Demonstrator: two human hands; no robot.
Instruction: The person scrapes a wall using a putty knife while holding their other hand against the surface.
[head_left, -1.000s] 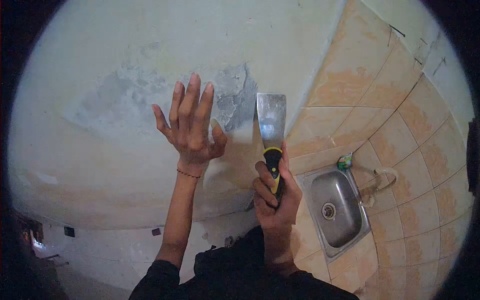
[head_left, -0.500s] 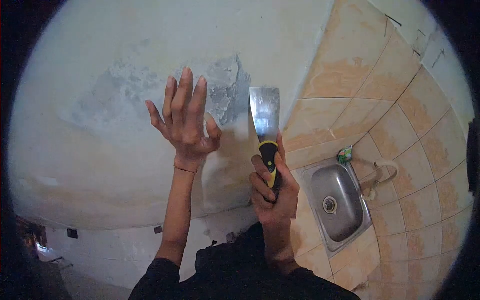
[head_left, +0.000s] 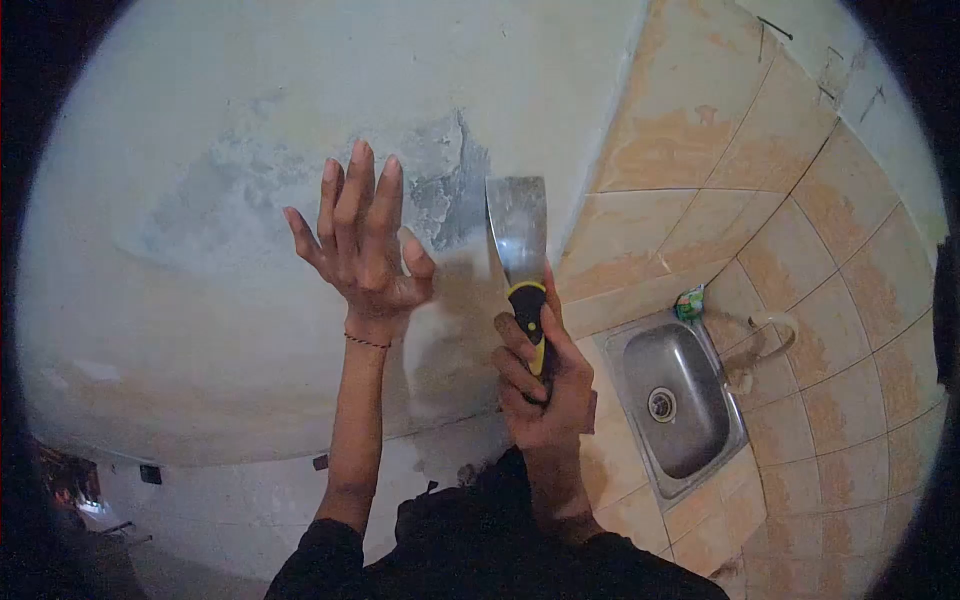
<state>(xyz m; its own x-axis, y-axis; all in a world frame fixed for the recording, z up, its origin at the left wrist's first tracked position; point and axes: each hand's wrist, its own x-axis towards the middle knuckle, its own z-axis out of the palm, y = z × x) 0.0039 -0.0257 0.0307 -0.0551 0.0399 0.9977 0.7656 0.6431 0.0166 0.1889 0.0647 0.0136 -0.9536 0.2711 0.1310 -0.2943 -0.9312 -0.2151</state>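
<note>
A putty knife (head_left: 521,240) with a wide metal blade and a black and yellow handle is gripped in my right hand (head_left: 545,385), blade pointing up. My left hand (head_left: 368,245) is raised with its fingers spread, holding nothing, and a thin cord circles its wrist. Behind the fingers, the pale wall (head_left: 230,340) has a rough grey patch (head_left: 235,185) where the paint has come away. A cracked, flaking edge (head_left: 462,165) of that patch lies between my left hand and the blade.
To the right, a steel sink (head_left: 672,405) with a round drain is set in a tiled counter (head_left: 620,500). A curved faucet (head_left: 780,345) and a small green packet (head_left: 690,302) are beside it. Orange-patterned tiles (head_left: 700,130) cover the adjoining wall.
The putty knife and my right hand have shifted slightly left, the blade tilting a little. My left hand has moved slightly left and down, still spread.
</note>
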